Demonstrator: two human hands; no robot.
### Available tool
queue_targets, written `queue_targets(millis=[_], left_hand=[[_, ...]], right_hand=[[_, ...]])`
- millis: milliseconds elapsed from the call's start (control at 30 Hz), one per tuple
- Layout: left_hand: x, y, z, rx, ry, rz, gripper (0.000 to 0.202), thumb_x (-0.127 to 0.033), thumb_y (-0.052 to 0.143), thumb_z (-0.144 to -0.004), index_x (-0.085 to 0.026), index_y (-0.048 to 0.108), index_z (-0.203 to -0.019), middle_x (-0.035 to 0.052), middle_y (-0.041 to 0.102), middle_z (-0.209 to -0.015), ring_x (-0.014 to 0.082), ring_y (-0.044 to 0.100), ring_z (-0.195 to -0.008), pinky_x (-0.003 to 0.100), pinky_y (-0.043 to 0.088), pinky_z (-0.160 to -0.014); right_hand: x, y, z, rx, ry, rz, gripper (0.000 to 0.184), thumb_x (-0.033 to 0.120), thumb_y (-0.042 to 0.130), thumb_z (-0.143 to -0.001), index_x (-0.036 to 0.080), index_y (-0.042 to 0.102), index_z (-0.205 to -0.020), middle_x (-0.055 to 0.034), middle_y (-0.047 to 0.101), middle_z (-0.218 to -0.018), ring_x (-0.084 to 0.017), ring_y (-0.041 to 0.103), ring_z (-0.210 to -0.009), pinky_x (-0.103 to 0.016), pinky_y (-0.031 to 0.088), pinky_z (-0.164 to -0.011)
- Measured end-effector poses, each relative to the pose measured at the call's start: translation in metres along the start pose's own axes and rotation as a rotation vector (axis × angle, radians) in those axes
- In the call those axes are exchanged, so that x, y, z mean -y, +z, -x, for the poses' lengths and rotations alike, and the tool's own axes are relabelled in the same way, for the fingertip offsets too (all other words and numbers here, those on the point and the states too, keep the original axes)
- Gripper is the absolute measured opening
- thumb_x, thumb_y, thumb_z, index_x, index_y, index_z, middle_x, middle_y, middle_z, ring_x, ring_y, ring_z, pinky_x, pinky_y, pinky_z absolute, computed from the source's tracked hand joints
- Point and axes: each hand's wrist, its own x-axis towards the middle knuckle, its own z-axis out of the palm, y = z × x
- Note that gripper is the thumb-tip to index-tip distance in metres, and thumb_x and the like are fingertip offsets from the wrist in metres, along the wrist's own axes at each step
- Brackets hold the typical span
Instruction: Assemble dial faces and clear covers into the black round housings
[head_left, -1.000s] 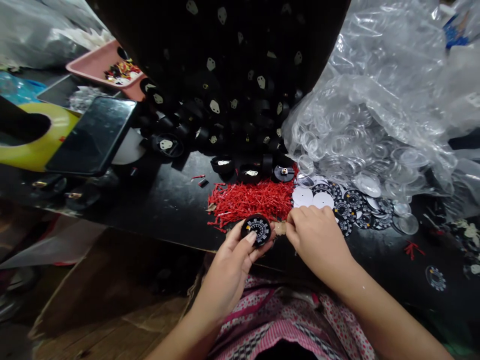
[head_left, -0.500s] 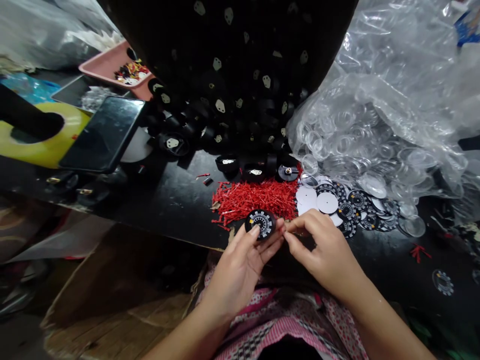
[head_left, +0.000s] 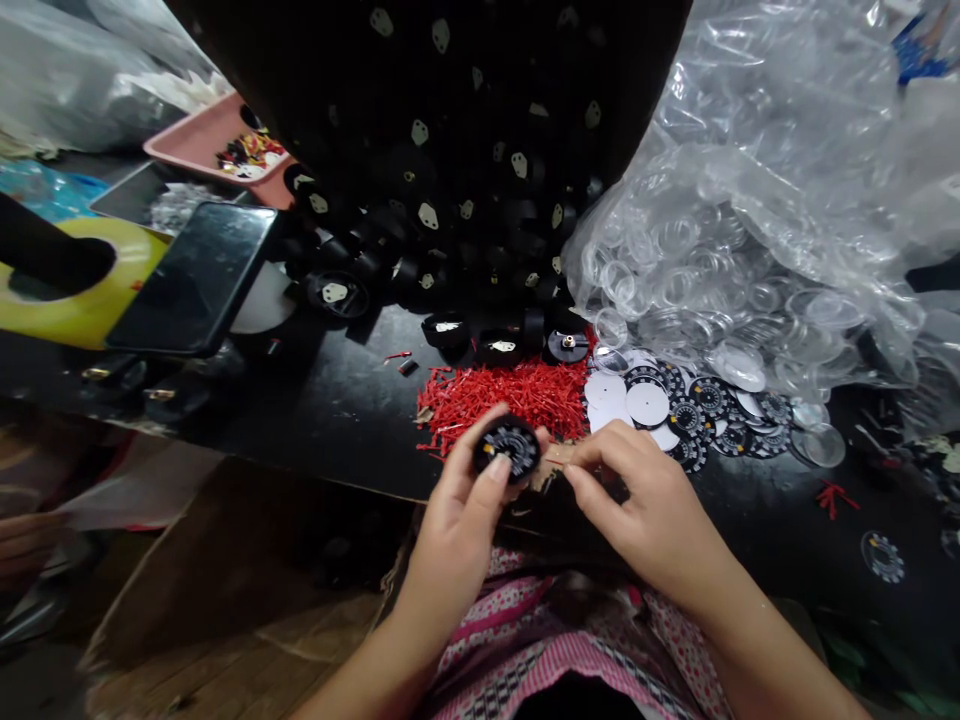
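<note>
My left hand (head_left: 461,515) grips a small round black gauge housing with a printed dial face (head_left: 507,447), thumb on its near rim and fingers behind it. My right hand (head_left: 637,500) is just right of it, thumb and forefinger pinched together near the table's front edge; what they pinch is too small to name. A heap of small red needles (head_left: 506,395) lies right behind the gauge. Loose black and white dial discs (head_left: 675,405) are spread behind my right hand.
A big pile of black housings (head_left: 450,200) fills the back middle. A clear plastic bag of transparent lenses (head_left: 750,250) bulges at the right. At the left lie a dark phone (head_left: 199,280), a yellow tape roll (head_left: 82,290) and a pink tray (head_left: 217,145).
My left hand has turned and tilted the gauge a little leftward, away from the right fingertips. My right hand's pinch has drawn back slightly from the gauge.
</note>
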Motion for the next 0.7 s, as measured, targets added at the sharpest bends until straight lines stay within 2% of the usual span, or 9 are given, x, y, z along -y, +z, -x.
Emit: queue_targets(millis=[100, 233, 433, 700], left_hand=[[0.000, 0.004, -0.006, 0.056, -0.015, -0.043, 0.048, -0.036, 0.064, -0.089, -0.033, 0.055, -0.136, 0.0036, 0.072, -0.120, 0.0235, 0.067, -0.114, 0.039, 0.050, -0.103], [0.003, 0.010, -0.007, 0.149, -0.043, -0.181, 0.033, -0.032, 0.064, -0.089, -0.027, 0.064, -0.122, 0.0041, 0.069, -0.126, 0.0226, 0.064, -0.116, 0.036, 0.049, -0.103], [-0.001, 0.013, 0.000, 0.151, 0.017, -0.253, 0.032, -0.027, 0.063, -0.089, -0.026, 0.063, -0.121, 0.0033, 0.070, -0.124, 0.0211, 0.061, -0.122, 0.032, 0.047, -0.104], [-0.006, 0.013, 0.004, 0.106, 0.109, -0.326, 0.021, -0.024, 0.067, -0.084, -0.025, 0.069, -0.105, 0.0024, 0.075, -0.103, 0.0206, 0.069, -0.099, 0.033, 0.052, -0.092]], right_hand=[[0.003, 0.001, 0.000, -0.004, -0.003, -0.112, 0.011, 0.022, 0.055, -0.096, 0.022, 0.064, -0.089, -0.0009, 0.063, -0.088, -0.016, 0.058, -0.083, -0.032, 0.042, -0.078], [0.004, 0.004, -0.002, -0.020, 0.020, 0.032, 0.014, 0.020, 0.056, -0.095, 0.020, 0.063, -0.083, -0.0004, 0.061, -0.081, -0.017, 0.056, -0.077, -0.034, 0.038, -0.077], [0.005, 0.002, -0.003, -0.023, 0.019, 0.089, 0.015, 0.019, 0.055, -0.094, 0.020, 0.061, -0.080, -0.0004, 0.060, -0.078, -0.017, 0.054, -0.074, -0.034, 0.037, -0.073], [0.009, 0.001, 0.001, 0.028, 0.050, 0.003, 0.018, 0.018, 0.052, -0.095, 0.021, 0.059, -0.079, -0.0018, 0.062, -0.080, -0.018, 0.056, -0.077, -0.032, 0.041, -0.071]])
